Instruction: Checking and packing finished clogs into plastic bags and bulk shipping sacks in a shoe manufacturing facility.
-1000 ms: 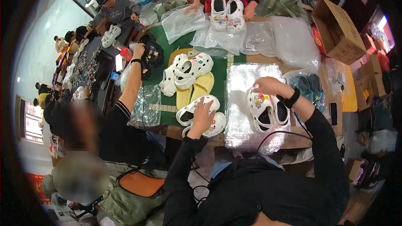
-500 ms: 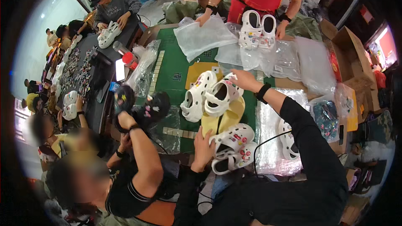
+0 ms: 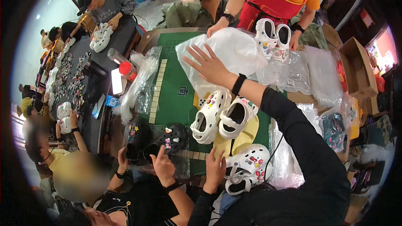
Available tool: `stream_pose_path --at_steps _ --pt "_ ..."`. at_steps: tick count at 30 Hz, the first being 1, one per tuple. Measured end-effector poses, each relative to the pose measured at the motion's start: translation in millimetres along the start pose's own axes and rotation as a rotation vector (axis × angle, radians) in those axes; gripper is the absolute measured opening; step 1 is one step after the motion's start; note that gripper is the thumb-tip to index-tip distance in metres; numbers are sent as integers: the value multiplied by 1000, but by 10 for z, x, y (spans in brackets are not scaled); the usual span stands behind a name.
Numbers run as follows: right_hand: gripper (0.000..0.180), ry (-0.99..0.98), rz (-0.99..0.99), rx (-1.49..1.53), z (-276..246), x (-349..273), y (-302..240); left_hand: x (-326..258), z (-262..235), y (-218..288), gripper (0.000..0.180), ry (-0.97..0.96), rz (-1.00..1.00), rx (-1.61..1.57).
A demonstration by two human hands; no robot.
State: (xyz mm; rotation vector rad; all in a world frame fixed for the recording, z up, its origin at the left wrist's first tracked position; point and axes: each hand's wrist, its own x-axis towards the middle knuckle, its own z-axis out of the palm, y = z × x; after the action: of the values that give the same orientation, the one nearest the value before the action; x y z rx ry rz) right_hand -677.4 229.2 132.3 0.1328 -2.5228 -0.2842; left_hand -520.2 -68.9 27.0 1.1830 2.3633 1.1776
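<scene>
My right hand [image 3: 211,68] is open, fingers spread, over the clear plastic bag [image 3: 234,52] at the table's far side; I cannot tell whether it touches the bag. Below it, a pair of white clogs with charms [image 3: 210,117] rests on yellow footwear [image 3: 236,140]. My left hand [image 3: 216,168] is open beside the yellow footwear, fingers apart and pointing up. To its right sits another white pair with charms [image 3: 251,161]. A co-worker's hands are by the black clogs with charms [image 3: 169,138] on the left.
Facing me, a person in a red apron holds the bag's far edge, with white clogs [image 3: 272,39] nearby. Flat plastic bags [image 3: 320,75] and an open cardboard box [image 3: 356,69] lie right. A dark bench [image 3: 111,54] with bottles and loose charms runs along the left.
My right hand has let go of the white clog and moved up and left to the plastic bag. The co-worker beside me has lowered the black clogs onto the table.
</scene>
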Motion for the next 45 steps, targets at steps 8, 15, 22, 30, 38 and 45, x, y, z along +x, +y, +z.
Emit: stream_pose_path --at_steps 8,15,22,30,38,45 --pt "108 -895 334 344 862 -54 184 10 36 -33 32 -8 -19 -46" --pt "74 -636 498 -131 1442 -677 212 -111 -22 -11 31 -53 -65 -69" --pt "47 -620 757 175 1769 -1189 579 -181 -66 -79 31 -47 -71 -62" --pt "27 -400 746 715 1029 -635 353 -226 -217 -33 30 -15 -36 -34" --pt "38 -115 1231 2034 -1047 -1374 940 195 -279 402 50 116 -74 -304" --pt "36 -112 1505 2307 -2188 -3117 371 616 -23 1087 86 -22 -225 -1298"
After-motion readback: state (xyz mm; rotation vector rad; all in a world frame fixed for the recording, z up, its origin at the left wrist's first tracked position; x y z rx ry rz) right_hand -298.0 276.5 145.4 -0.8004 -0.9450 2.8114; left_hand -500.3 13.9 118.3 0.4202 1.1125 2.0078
